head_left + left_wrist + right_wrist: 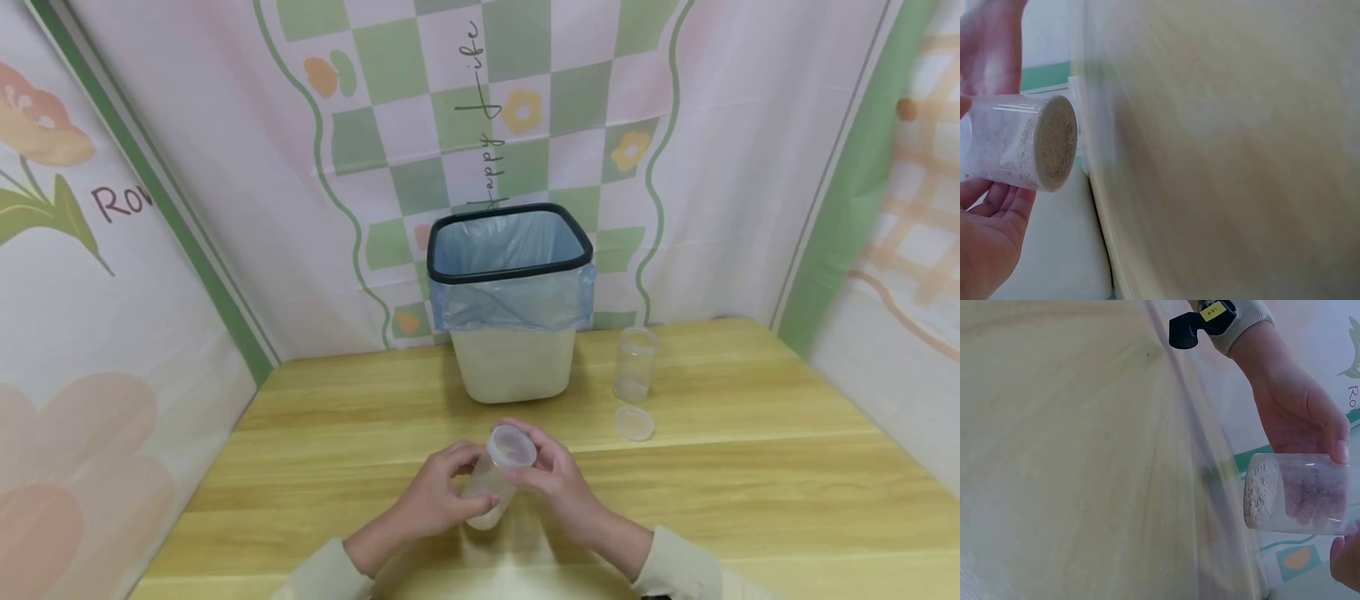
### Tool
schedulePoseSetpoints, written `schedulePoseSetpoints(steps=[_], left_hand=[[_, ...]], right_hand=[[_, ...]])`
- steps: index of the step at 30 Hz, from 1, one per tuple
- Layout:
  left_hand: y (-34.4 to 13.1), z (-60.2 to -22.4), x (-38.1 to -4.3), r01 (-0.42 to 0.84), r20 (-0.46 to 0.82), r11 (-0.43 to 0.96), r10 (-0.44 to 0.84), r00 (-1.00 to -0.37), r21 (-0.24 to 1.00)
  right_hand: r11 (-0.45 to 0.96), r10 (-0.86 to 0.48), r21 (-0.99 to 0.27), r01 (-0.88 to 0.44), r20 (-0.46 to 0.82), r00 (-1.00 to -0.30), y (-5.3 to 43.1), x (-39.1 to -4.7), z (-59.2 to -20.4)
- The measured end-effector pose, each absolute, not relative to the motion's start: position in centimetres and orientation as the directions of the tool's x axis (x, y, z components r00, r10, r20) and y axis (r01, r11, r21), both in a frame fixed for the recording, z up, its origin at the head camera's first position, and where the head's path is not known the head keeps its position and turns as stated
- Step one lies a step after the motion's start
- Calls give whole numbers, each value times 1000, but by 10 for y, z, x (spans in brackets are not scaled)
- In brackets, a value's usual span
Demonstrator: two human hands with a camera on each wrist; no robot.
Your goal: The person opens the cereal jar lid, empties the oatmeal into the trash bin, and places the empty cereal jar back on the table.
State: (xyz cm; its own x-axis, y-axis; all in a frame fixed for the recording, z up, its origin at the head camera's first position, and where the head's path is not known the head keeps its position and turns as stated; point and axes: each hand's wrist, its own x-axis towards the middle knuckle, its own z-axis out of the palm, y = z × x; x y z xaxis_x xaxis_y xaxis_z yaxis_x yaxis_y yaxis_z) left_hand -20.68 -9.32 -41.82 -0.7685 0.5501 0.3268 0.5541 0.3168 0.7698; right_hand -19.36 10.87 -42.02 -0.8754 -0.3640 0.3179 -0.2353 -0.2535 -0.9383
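Over the table's near middle, a clear plastic jar [492, 483] leans with its top tilted away to the right. Pale granular powder [1262, 494] lies in its bottom end, also visible through the base [1059, 144] in the left wrist view. A translucent lid [513, 447] sits on the jar's top. My left hand [431, 498] grips the jar's body, thumb on the near side. At the upper end, my right hand [558, 483] holds the jar around the lid's rim, fingers behind it and thumb in front.
A cream trash bin [513, 367] with a blue liner [517, 302] and black rim stands behind the hands. To its right is another clear jar [634, 367], with a loose round lid [633, 423] flat on the wooden table [750, 475]. Printed curtains [300, 250] surround the table.
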Motion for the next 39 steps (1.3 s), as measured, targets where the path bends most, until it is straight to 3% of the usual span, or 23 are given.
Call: schedulePoseSetpoints(steps=[5,11,23,29,39], left_hand=[[-94,-427,-211,559,351,338,511,-784,757],[-93,-432,-211,591,412,361,462,-786,722],[-85,-430,-203,618,516,511,345,-784,597],[-84,-433,-203,649,546,501,357,-758,573],[-89,-431,-205,600,456,410,400,-795,687]], right_hand=[[-263,-298,-944,-199,276,-914,106,-191,-420],[-228,-116,-963,-141,170,-978,96,-184,-419],[-248,75,-957,-149,134,-988,81,-181,-416],[-228,94,-964,-137,118,-989,77,-181,-415],[-200,-29,-974,-109,117,-993,87,-182,-418]])
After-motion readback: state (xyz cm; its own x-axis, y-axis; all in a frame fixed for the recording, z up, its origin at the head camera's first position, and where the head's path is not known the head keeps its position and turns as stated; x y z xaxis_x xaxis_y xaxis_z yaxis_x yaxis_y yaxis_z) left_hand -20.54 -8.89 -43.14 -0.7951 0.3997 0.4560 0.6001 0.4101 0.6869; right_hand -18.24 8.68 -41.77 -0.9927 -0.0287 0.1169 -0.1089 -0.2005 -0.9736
